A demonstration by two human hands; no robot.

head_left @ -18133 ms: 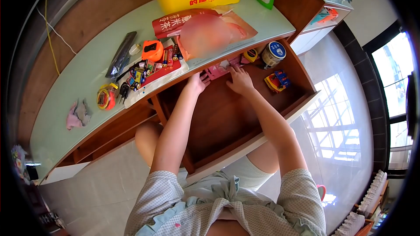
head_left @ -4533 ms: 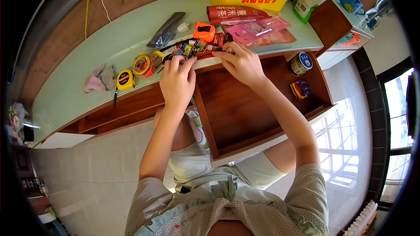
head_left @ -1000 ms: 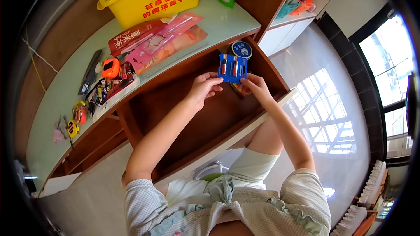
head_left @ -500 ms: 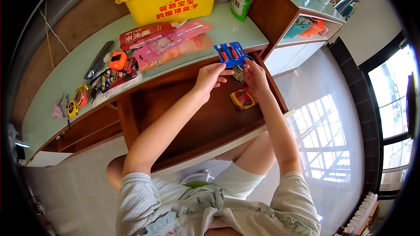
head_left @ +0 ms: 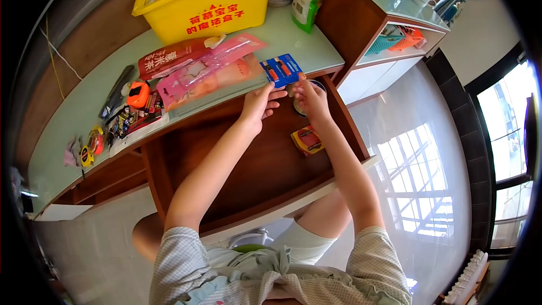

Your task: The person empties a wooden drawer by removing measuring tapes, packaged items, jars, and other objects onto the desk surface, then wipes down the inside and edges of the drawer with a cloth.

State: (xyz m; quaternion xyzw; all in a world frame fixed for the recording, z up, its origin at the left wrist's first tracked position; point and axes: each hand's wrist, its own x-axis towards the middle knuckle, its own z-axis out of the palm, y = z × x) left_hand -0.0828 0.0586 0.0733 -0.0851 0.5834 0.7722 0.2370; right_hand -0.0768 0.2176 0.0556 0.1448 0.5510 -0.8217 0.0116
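Now holds the blue card [head_left: 290, 75] raised near the drawer's [head_left: 248, 155] far rim, 2 batteries [head_left: 284, 67] face-up. Pinches its corner with the right hand [head_left: 311, 100]; touches it with the left hand [head_left: 258, 104], fingers parted, but cannot tell if pinching.

Battery card [head_left: 289, 75] looked paperboard; drawer [head_left: 243, 158] was smooth wood, desktop [head_left: 316, 51] glossy glass, tub [head_left: 175, 20] smooth plastic; floor [head_left: 398, 99] gleamed.
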